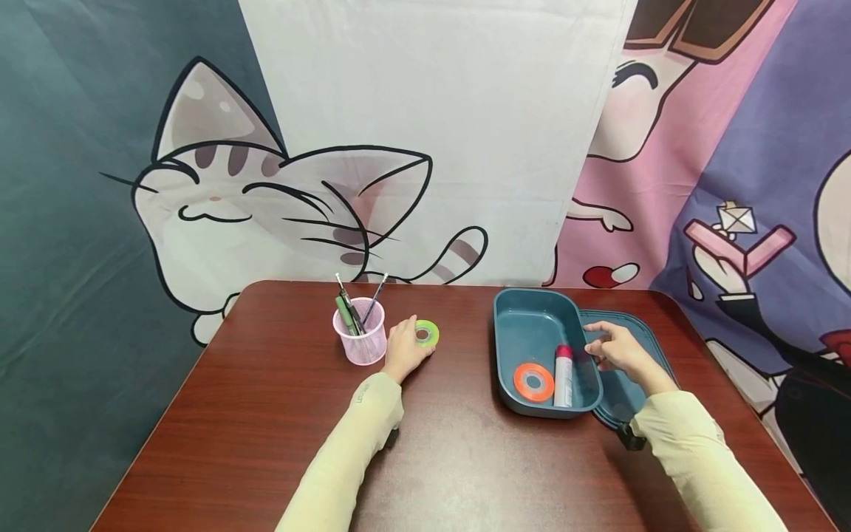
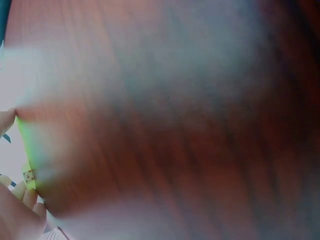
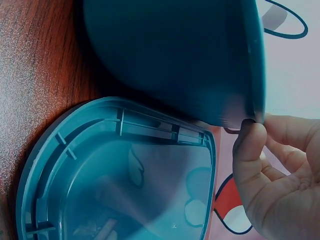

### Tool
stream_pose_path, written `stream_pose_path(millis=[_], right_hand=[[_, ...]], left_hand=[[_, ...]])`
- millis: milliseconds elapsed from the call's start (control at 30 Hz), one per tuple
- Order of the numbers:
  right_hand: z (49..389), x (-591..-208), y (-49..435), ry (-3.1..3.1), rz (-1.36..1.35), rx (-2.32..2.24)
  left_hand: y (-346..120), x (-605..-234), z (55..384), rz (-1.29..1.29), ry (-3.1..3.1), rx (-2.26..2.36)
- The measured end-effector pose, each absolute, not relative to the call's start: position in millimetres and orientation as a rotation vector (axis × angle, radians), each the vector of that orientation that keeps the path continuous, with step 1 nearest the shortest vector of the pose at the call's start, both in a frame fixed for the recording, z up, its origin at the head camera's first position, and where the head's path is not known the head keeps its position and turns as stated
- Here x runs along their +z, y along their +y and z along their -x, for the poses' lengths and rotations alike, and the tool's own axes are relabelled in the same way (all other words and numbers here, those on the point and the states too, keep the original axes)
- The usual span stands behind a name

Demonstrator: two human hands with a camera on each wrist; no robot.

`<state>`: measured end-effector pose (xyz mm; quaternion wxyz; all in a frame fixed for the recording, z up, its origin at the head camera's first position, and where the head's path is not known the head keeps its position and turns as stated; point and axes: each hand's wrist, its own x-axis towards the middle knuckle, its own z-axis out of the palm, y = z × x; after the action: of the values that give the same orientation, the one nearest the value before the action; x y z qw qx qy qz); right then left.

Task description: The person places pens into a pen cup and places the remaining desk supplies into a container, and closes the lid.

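My left hand (image 1: 403, 349) pinches a green roll of tape (image 1: 431, 334) near the middle of the table. In the left wrist view, thumb and fingers lie at opposite ends of the tape's green edge (image 2: 23, 140). Over on the right, my right hand (image 1: 621, 353) grips the rim of a blue-green plastic box (image 1: 528, 325) between thumb and fingers, also seen in the right wrist view at the box wall (image 3: 180, 55). Inside the box lie an orange roll of tape (image 1: 520, 381) and a white stick-shaped tube with a red cap (image 1: 563, 383).
A pink mesh pen cup (image 1: 364, 352) with several pens stands just left of my left hand. The box's lid (image 1: 618, 395) lies on the table to the right, partly beneath the right hand. Behind the brown table (image 1: 266, 414) hangs a cartoon-printed cloth (image 1: 432, 81).
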<state>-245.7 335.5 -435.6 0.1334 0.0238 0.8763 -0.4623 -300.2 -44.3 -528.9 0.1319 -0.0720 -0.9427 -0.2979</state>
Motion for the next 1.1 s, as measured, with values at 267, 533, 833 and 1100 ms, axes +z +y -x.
stream_pose_path(millis=[267,533,833,1100], right_hand=[[245.9,-435.4,335.3,2.541,-0.074,-1.343],[244.6,-435.0,335.7,2.542,-0.066,-1.341],[243.3,-434.0,334.0,2.548,-0.070,-1.330],[244.0,-434.1,334.1,2.553,-0.059,-1.336]], left_hand=[[-39.7,-508.0,289.2,0.183,-2.788,-0.830],[-26.9,-492.7,296.8,0.279,-2.708,-0.815],[-4.9,-466.7,298.2,0.381,-2.643,-0.823],[18.0,-447.3,299.6,0.452,-2.680,-0.843]])
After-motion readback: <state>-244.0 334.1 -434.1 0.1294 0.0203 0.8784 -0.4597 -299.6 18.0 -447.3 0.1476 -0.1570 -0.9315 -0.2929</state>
